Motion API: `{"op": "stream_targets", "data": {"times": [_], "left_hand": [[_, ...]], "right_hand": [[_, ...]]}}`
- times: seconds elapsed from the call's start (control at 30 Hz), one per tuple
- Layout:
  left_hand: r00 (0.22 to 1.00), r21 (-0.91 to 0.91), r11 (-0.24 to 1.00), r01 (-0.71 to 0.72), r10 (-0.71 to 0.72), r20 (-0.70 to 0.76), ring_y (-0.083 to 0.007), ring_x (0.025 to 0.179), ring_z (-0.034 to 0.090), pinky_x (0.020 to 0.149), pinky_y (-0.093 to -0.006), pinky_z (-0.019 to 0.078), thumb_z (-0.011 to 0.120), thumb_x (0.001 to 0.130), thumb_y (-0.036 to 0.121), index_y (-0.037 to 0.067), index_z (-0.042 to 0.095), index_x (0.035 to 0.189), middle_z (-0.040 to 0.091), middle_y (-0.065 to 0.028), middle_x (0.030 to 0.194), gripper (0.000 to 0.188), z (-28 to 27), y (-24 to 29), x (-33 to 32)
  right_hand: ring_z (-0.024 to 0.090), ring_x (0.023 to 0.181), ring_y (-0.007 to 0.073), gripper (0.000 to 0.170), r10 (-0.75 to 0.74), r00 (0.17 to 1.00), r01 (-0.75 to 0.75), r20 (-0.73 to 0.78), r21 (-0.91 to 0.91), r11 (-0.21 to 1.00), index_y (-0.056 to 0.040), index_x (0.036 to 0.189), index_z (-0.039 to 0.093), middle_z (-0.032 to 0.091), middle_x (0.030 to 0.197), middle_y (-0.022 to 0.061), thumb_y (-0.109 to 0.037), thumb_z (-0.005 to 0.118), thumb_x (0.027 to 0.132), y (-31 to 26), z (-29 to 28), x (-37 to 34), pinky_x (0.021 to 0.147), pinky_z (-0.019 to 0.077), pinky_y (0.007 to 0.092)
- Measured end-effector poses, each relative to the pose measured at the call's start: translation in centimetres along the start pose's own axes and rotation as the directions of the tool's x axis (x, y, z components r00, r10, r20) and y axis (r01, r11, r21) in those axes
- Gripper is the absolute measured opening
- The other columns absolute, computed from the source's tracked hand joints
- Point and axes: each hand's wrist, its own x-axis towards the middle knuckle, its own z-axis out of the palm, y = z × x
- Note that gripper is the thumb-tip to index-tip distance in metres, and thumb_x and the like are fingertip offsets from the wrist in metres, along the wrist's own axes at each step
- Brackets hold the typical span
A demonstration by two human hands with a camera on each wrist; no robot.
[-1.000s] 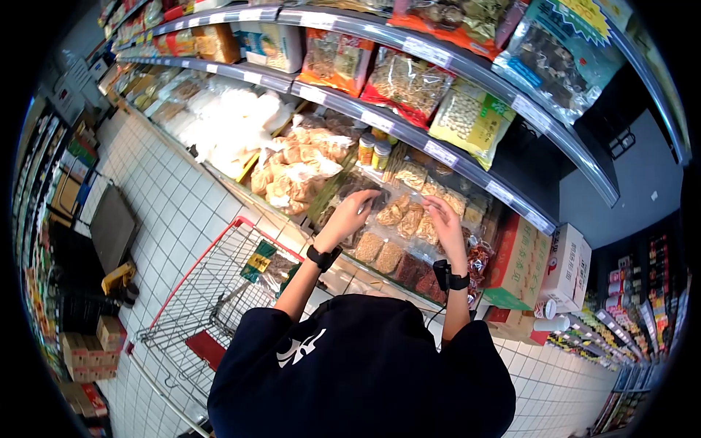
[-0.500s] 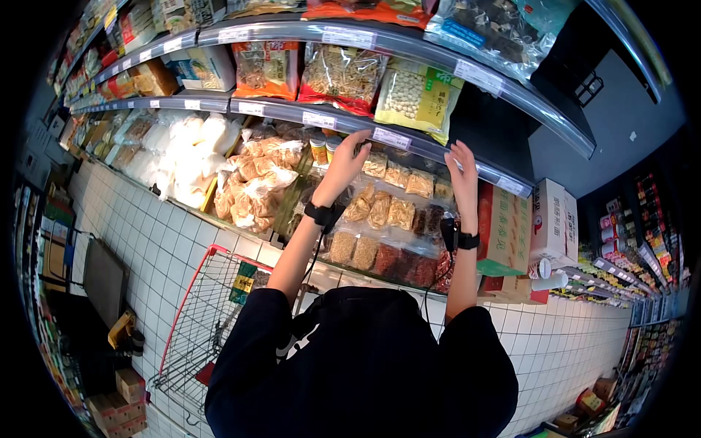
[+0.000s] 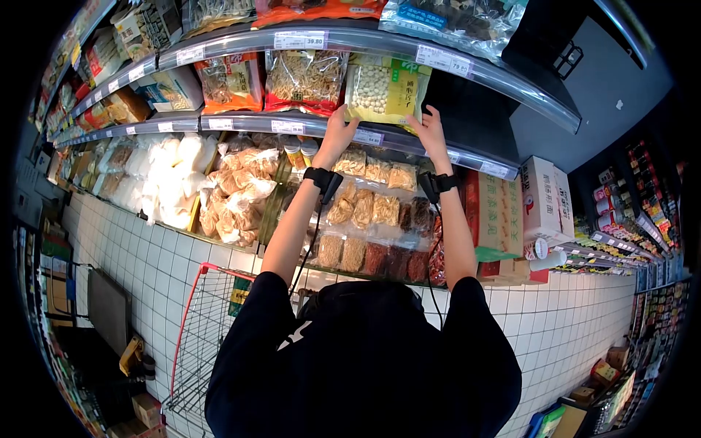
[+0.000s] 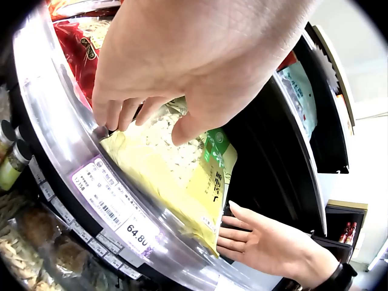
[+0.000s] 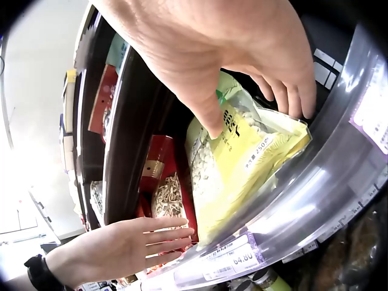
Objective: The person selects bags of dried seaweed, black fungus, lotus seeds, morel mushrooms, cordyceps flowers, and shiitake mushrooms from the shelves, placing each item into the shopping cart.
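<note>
The yellow bag [image 3: 381, 91] was on the shelf [image 3: 252, 124], the left hand [image 3: 339, 137] and right hand [image 3: 431, 135] flanking it, fingers straight. A red bag [image 3: 303, 79] sat left of it; an upper shelf [image 3: 372, 42] overhung it; packets [image 3: 361, 209] lay below it, a carton [image 3: 493, 212] to its lower right.

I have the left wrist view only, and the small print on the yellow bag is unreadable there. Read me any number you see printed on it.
Observer: The right wrist view shows 250 printed near the lower edge of the yellow bag.

Operator: Now describe the left hand's fingers as seen from the opposite side; I get them end-on.

Observer: From there, the left hand has four fingers plainly straight, their tips beside the bag.
</note>
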Motion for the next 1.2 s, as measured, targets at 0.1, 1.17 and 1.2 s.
{"op": "stream_targets", "data": {"times": [0.1, 1.17, 1.2], "left_hand": [[0.999, 0.064, 0.998, -0.004, 0.006, -0.032, -0.0400, 0.116, 0.047, 0.098, -0.0419, 0.0375, 0.061, 0.085, 0.026, -0.009, 0.044, 0.126, 0.051, -0.0286, 0.122, 0.056, 1.0, -1.2, 0.8], [0.977, -0.419, 0.885, 0.204, -0.158, 0.143, -0.0104, 0.085, 0.059, 0.074, -0.0230, 0.0427, 0.071, 0.084, 0.026, 0.001, 0.052, 0.107, 0.065, -0.0070, 0.093, 0.039, -2.5, 6.6, -1.7], [0.971, -0.439, 0.869, 0.229, -0.173, 0.166, -0.0097, 0.084, 0.059, 0.073, -0.0225, 0.0425, 0.071, 0.084, 0.025, 0.001, 0.052, 0.108, 0.065, -0.0064, 0.092, 0.039, -2.7, 6.9, -2.3]], "right_hand": [[0.062, 0.077, 0.0116, 0.058, 0.088, 0.996, -0.089, 0.034, 0.038, 0.995, 0.0089, 0.118, 0.042, 0.067, 0.084, 0.0123, -0.025, 0.073, 0.081, -0.4, 0.3, 0.5, 0.065, 0.0478, 0.0239], [0.060, 0.096, 0.0127, 0.035, 0.171, 0.977, -0.209, 0.125, 0.450, 0.868, 0.0002, 0.115, 0.056, 0.064, 0.109, 0.0081, -0.011, 0.068, 0.084, -7.8, -3.9, -6.0, 0.083, 0.0463, 0.0258], [0.060, 0.098, 0.0131, 0.037, 0.179, 0.974, -0.221, 0.136, 0.449, 0.865, -0.0001, 0.117, 0.055, 0.063, 0.111, 0.0079, -0.012, 0.068, 0.085, -8.0, -3.9, -6.8, 0.085, 0.0458, 0.0261]]}}
